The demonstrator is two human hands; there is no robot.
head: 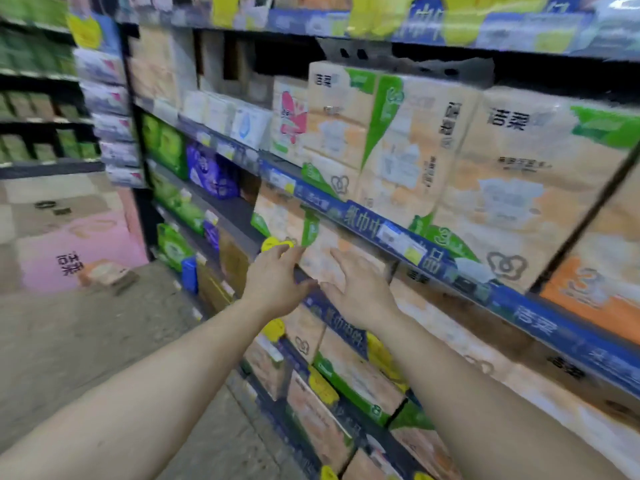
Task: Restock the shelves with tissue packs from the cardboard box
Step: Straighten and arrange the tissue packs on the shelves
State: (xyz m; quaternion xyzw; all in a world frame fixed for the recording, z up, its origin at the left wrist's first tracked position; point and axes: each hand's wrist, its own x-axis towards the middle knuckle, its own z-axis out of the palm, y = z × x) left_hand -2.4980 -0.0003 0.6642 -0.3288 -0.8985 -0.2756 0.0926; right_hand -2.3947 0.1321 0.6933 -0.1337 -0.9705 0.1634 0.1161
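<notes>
Glossy plastic-wrapped tissue packs (408, 140) — shiny blue shelf strip (377, 233), rough matt concrete floor (104, 334)

— What do we see on the floor? (86, 341)
— We see a big pink sign (79, 247) lying there.
— And far back on the left?
— We see dark racks (45, 123) full of green boxes.

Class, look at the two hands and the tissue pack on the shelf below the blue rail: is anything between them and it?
Nothing visible. The left hand and right hand lie with straight fingers against the tissue pack, just under the blue rail.
</notes>
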